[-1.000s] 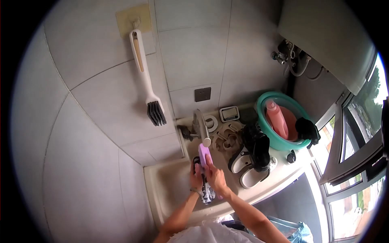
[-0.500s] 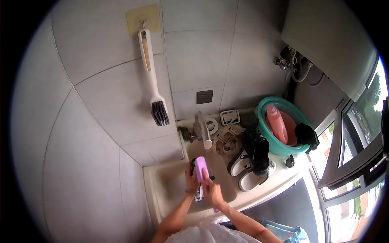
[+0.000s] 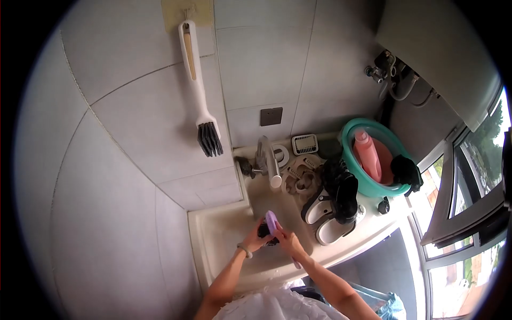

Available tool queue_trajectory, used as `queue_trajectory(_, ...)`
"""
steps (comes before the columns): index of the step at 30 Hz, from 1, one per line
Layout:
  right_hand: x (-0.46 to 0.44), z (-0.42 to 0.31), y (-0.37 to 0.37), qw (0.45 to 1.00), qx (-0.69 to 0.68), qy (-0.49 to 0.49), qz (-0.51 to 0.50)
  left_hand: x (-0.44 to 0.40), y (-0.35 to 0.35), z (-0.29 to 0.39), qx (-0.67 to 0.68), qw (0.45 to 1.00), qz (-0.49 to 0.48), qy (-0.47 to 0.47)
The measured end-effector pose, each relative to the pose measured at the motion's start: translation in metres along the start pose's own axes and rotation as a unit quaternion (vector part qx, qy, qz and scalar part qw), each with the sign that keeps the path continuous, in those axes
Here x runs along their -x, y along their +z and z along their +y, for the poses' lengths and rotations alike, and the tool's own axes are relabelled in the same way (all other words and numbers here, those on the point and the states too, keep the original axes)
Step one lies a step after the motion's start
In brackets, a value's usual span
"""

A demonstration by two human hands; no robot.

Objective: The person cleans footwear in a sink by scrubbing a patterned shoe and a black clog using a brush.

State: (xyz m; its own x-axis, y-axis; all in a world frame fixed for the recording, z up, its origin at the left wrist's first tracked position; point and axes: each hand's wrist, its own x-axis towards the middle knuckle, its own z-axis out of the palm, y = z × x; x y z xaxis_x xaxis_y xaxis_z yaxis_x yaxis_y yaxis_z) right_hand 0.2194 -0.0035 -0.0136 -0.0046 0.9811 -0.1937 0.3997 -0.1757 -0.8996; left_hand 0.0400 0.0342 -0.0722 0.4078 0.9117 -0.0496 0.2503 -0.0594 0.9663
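Over the sink basin (image 3: 213, 229), my right hand (image 3: 289, 242) is closed around the handle of a purple scrubbing brush (image 3: 271, 220), whose handle end sticks out below the hand. My left hand (image 3: 257, 238), with a band at the wrist, grips a small dark item (image 3: 263, 230) that looks like a shoe. The brush head lies against this item and hides part of it, and my fingers cover more. Just above both hands arches the faucet (image 3: 273, 173).
On the right ledge stand white-and-black clogs (image 3: 329, 232), black shoes (image 3: 344, 192) and beige sandals (image 3: 304, 178). Behind them are a soap dish (image 3: 305, 144) and a teal basin (image 3: 354, 184) holding a pink bottle (image 3: 368, 154). A long white brush (image 3: 198, 90) hangs on the left wall.
The brush has turned from showing its broad back to a narrower edge. My left hand has tilted the dark item, hiding its white-patterned lower part. The camera view has shifted slightly downward.
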Motion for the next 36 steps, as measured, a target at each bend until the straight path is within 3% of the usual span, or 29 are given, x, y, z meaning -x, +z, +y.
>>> queue_trajectory(2, 0.017, -0.010, 0.008, 0.997, 0.039, 0.060, -0.024, 0.021, -0.009, 0.017, 0.167, 0.972, -0.049, -0.156)
queue_trajectory(4, 0.021, -0.006, 0.018, 0.993, 0.065, 0.075, -0.062, 0.034, -0.002, -0.022, 0.215, 0.968, -0.016, -0.130)
queue_trajectory(6, 0.010, 0.033, 0.040, 0.995, 0.077, 0.037, -0.052, 0.042, -0.004, -0.026, 0.397, 0.841, -0.029, -0.367)
queue_trajectory(7, 0.001, 0.049, 0.048, 0.990, 0.131, 0.035, -0.042, 0.045, -0.005, -0.023, 0.365, 0.842, -0.057, -0.392)
queue_trajectory(8, -0.003, 0.059, 0.054, 0.982, 0.185, 0.034, -0.033, 0.052, 0.003, -0.025, 0.354, 0.868, -0.072, -0.341)
queue_trajectory(12, -0.034, 0.062, 0.057, 0.982, 0.190, 0.002, 0.010, 0.052, 0.007, -0.028, 0.387, 0.876, 0.021, -0.287)
queue_trajectory(15, 0.012, 0.000, 0.042, 0.982, 0.175, -0.067, 0.003, 0.053, 0.001, -0.025, 0.391, 0.887, 0.088, -0.228)
queue_trajectory(16, 0.010, 0.009, 0.045, 0.980, 0.169, -0.100, 0.024, 0.054, 0.002, -0.028, 0.395, 0.887, 0.125, -0.206)
queue_trajectory(18, 0.006, 0.027, 0.051, 0.971, 0.162, -0.167, 0.064, 0.057, -0.001, -0.008, 0.358, 0.910, 0.096, -0.185)
queue_trajectory(19, -0.024, 0.054, 0.055, 0.933, 0.235, -0.196, 0.190, 0.058, 0.000, 0.012, 0.343, 0.921, 0.058, -0.174)
queue_trajectory(21, -0.026, 0.014, 0.025, 0.922, 0.265, -0.146, 0.243, 0.061, 0.009, 0.031, 0.337, 0.931, 0.014, -0.141)
queue_trajectory(26, 0.008, -0.020, 0.013, 0.947, 0.230, -0.158, 0.162, 0.049, 0.002, 0.038, 0.399, 0.906, 0.082, -0.114)
queue_trajectory(28, 0.008, -0.031, 0.007, 0.950, 0.223, -0.158, 0.152, 0.052, -0.004, 0.047, 0.335, 0.936, 0.077, -0.075)
queue_trajectory(31, -0.038, 0.034, 0.008, 0.912, 0.289, -0.174, 0.232, 0.059, 0.006, 0.041, 0.356, 0.930, 0.029, -0.084)
queue_trajectory(33, -0.046, 0.052, 0.010, 0.924, 0.269, -0.174, 0.210, 0.058, 0.005, 0.041, 0.370, 0.926, 0.026, -0.069)
queue_trajectory(36, -0.013, -0.009, 0.005, 0.950, 0.220, -0.155, 0.158, 0.055, -0.008, 0.060, 0.360, 0.927, 0.054, -0.085)
